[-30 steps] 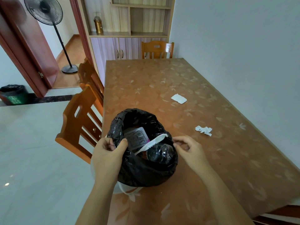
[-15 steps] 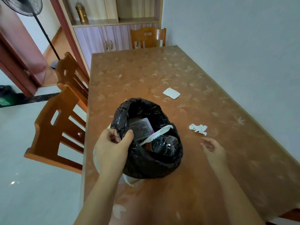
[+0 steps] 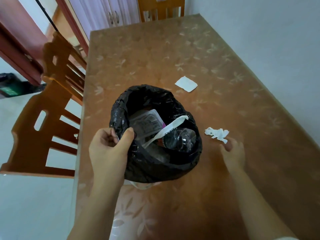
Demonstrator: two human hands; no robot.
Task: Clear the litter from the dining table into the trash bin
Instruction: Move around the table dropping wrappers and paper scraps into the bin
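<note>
A trash bin lined with a black bag (image 3: 181,163) stands on the brown dining table (image 3: 225,179) near its left edge. Inside lie a clear plastic packet, a white strip and a dark bottle. My left hand (image 3: 109,151) pinches the bag's rim on the near left side. My right hand (image 3: 232,153) hovers blurred just right of the bin, fingers apart, its tips close below a crumpled white tissue (image 3: 217,134). A flat white paper square (image 3: 186,84) lies farther back on the table.
Two wooden chairs (image 3: 48,122) stand along the table's left side, and another chair (image 3: 161,9) stands at the far end. A grey wall borders the table's right side. A second dark bin (image 3: 8,85) sits on the floor at far left.
My right hand left the bin's rim and moved right and forward to the crumpled tissue. My view tilted down and closer. The left hand kept its hold on the bag.
</note>
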